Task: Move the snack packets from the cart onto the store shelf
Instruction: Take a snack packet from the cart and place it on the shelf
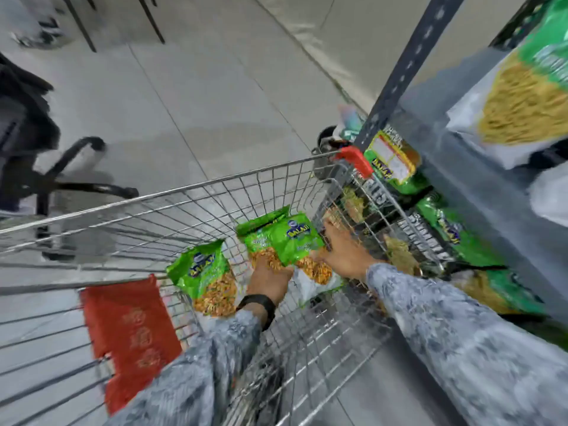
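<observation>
Three green snack packets lie in the wire cart [215, 182]. One packet [206, 276] rests alone at the left. Two overlapping packets [292, 241] stand toward the cart's right side. My left hand [269, 279] grips their lower edge from below. My right hand [344, 252] reaches in from the right and touches the same packets, fingers spread along their side. More green packets [390, 161] sit on the grey metal shelf [479, 210] to the right of the cart.
A red flap [129, 327] hangs on the cart's near end. A black office chair base [70, 179] stands on the tiled floor at the left. The shelf's dark upright post [402, 75] rises beside the cart's far right corner.
</observation>
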Tool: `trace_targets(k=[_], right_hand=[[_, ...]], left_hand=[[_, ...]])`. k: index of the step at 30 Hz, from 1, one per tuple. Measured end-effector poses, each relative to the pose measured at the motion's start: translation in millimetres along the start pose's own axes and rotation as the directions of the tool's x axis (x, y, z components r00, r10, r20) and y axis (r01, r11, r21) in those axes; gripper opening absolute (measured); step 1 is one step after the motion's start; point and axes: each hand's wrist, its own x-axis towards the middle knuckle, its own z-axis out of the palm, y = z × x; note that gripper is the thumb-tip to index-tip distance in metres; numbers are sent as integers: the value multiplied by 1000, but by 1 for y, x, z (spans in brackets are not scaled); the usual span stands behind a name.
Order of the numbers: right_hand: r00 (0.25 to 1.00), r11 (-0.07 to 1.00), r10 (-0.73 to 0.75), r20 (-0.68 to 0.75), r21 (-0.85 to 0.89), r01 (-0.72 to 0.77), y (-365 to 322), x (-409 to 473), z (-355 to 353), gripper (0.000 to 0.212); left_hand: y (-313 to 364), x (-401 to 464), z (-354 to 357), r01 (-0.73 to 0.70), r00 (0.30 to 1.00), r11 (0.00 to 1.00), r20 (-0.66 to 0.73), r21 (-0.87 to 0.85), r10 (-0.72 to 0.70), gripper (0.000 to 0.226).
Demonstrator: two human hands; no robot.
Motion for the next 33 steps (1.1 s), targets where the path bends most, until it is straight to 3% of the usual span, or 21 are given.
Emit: trace_targets(k=[4, 7, 12, 17, 20, 23, 26, 28, 33], right_hand=[[990, 987, 142, -22, 75, -140, 26, 70, 18, 67], [978, 965, 210, 13, 159, -209, 40, 98, 36, 53], [949, 914, 309, 56, 260, -313, 87, 153, 66, 69], [962, 856, 270, -38, 468, -222, 21, 69, 8, 12], [974, 851, 142, -177, 525, -28, 2, 14, -21, 34], [911, 745, 28, -411, 616, 255, -3, -64, -49, 57], [857, 598, 6, -516, 688, 411, 9, -164, -84, 32], [782, 566, 53, -621, 664, 489, 30, -225, -102, 25], [513, 545, 333, -791, 606, 580, 140, -357, -138, 56]], left_hand=[[-13, 48, 43, 129, 991, 960, 1, -248, -133, 52], [-18, 66, 62, 103, 990, 928, -51, -359, -130, 48], [-16, 73, 68, 102, 992, 936, -34, -337, -120, 44], [7, 41, 27, -43, 998, 908, -67, -418, 16, 14], [44, -7, -7, -205, 976, 862, -30, -463, 216, 24], [86, -75, -28, -400, 887, 801, 33, -446, 461, 33], [129, -150, -15, -547, 768, 731, 101, -409, 632, 38], [151, -190, 8, -594, 701, 684, 144, -423, 698, 39], [196, -293, 130, -771, 405, 513, 332, -376, 852, 33]])
